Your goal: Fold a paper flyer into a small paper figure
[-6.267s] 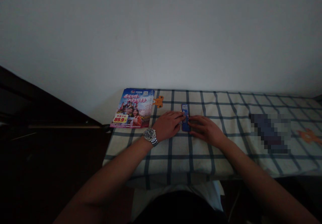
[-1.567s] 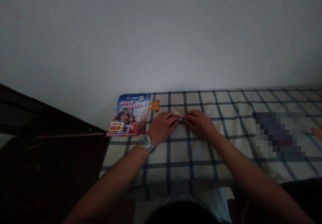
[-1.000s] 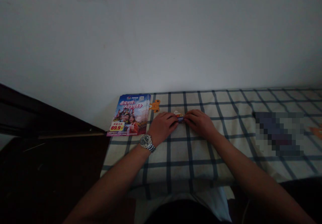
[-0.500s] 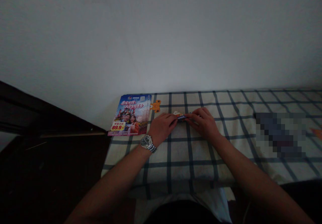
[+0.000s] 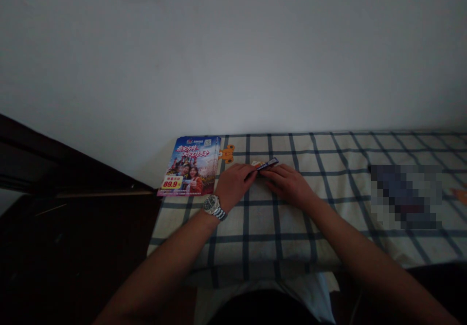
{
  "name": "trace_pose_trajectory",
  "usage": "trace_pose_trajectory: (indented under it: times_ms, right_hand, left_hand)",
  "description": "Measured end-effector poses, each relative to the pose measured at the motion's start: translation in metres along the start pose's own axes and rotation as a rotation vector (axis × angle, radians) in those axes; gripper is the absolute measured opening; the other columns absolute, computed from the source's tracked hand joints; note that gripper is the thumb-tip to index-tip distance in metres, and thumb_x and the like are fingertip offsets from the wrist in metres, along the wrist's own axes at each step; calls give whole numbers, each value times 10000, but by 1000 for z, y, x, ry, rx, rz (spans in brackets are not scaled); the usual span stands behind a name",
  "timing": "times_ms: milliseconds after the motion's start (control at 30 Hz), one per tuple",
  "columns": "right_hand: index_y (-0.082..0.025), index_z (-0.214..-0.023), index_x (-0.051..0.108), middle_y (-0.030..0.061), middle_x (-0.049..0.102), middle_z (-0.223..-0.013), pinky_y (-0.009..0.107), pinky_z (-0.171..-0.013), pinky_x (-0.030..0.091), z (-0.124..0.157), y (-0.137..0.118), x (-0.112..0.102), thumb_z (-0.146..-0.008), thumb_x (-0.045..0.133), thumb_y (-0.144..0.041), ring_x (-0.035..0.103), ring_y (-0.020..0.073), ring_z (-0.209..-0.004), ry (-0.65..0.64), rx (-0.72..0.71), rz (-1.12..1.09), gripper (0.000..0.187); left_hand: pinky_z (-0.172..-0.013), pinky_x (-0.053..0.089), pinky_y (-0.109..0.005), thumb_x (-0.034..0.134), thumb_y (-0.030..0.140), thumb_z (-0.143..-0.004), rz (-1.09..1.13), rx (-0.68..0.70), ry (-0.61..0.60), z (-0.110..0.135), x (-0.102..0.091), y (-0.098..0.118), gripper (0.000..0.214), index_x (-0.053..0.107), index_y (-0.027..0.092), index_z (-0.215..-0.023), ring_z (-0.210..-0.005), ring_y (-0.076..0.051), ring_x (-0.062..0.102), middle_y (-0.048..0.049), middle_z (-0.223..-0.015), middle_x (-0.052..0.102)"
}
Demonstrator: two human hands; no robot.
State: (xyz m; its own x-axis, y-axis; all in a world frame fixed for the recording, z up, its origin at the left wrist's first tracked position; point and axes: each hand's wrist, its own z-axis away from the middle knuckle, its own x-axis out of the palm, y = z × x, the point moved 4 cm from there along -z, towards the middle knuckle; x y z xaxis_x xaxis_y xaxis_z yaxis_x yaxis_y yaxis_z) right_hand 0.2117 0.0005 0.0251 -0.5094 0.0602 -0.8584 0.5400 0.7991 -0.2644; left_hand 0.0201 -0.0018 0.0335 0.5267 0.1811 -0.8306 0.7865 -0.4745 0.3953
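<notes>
A folded paper leaflet [image 5: 269, 163], blue along its upper edge with some white and orange, lies between my hands on the checked cloth. My left hand [image 5: 236, 183], with a metal watch at the wrist, pinches the leaflet's left end between thumb and fingers. My right hand [image 5: 290, 184] has its fingers closed along the near side of the leaflet, below its right end. Part of the paper is hidden behind the fingers. Left of my left hand rests a stack of printed flyers [image 5: 193, 162] with a castle picture and a price.
A white and dark-blue checked cloth [image 5: 262, 247] covers the table up to the wall [image 5: 255, 62]. An orange bear print [image 5: 227, 154] shows beside the flyers. Towards the right lies a dark blurred-out object [image 5: 401, 196]. A dark floor [image 5: 80, 257] drops away at the left.
My right hand has shifted slightly left and nearer to me, its fingers lower. More of the leaflet's right end now shows, tilted upward. The left hand stays nearly in place.
</notes>
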Motion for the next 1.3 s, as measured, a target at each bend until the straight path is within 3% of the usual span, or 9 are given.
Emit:
trace_pose_trajectory:
  times_ms: [433, 633, 933, 1300]
  right_hand:
    - [-274, -1393, 550, 106, 677, -1301, 469, -1012, 560, -15, -4, -4, -983, 582, -207, 653, 279, -1174, -12, 86, -24, 417]
    - [-243, -1336, 569, 127, 675, -1265, 443, -988, 566, -22, -11, 0, -999, 569, -209, 655, 277, -1152, -4, 98, -38, 339]
    - [-236, -1197, 617, 116, 703, -1161, 404, -944, 573, -18, -6, 5, -1026, 524, -202, 677, 246, -1077, 44, 101, -73, 198]
    - [-240, -1241, 615, 107, 689, -1180, 395, -948, 568, -17, -8, 4, -1016, 534, -184, 665, 235, -1087, 39, 96, -82, 245]
  left_hand:
    - [-796, 537, -331, 576, 292, -1018, 1, -27, 45, 1, -4, -2, 186, 706, 231, -1135, -900, -200, 695, -27, -986, 764]
    - [-793, 533, -323, 598, 295, -1006, 40, -55, 53, 3, -4, -5, 154, 704, 229, -1096, -892, -192, 703, -17, -998, 766]
    - [-757, 523, -294, 615, 254, -984, 74, -102, 58, 2, -7, -4, 113, 705, 224, -1045, -821, -171, 703, -5, -934, 761]
    - [-764, 529, -266, 588, 236, -989, 163, -103, 42, 1, -9, -3, 94, 630, 230, -1073, -840, -153, 701, 7, -949, 721]
